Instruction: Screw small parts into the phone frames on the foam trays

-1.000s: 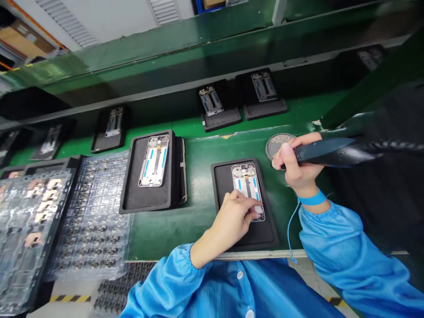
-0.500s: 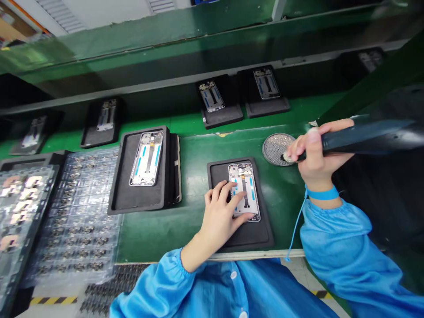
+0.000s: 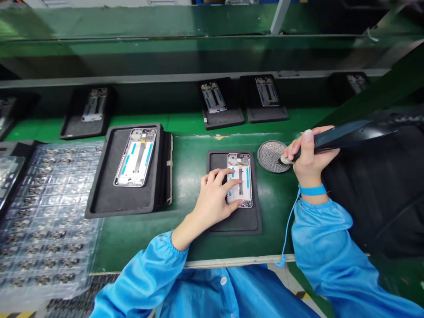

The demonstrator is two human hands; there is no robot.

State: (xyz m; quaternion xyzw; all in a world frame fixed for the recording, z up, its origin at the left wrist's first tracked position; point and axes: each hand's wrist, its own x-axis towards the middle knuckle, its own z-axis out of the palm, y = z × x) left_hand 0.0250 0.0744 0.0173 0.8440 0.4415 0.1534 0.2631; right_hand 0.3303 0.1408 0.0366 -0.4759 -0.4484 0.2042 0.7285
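Observation:
My left hand [image 3: 213, 196] rests with spread fingers on a silver phone frame [image 3: 244, 194] with blue strips and a dark flex cable. The frame lies on a black foam tray [image 3: 236, 223] in front of me, and my fingertips touch its left side and lower part. My right hand [image 3: 309, 152] is closed around a black electric screwdriver [image 3: 354, 132], held slanting down to the left. Its tip end is over a round dish [image 3: 274, 152] of small metal screws; whether a screw is on the tip cannot be made out. A blue wrist strap [image 3: 312, 190] circles my right wrist.
To the left, a stack of black trays [image 3: 124, 205] carries another phone frame [image 3: 137, 154]. Clear plastic sheets [image 3: 59, 212] of small parts lie farther left. Several trays with phone frames, such as one tray [image 3: 225, 119], line the bright green strip [image 3: 179, 123] behind.
The camera view has shifted and levelled slightly. My left hand stays on the phone frame, and the screwdriver in my right hand remains over the screw dish.

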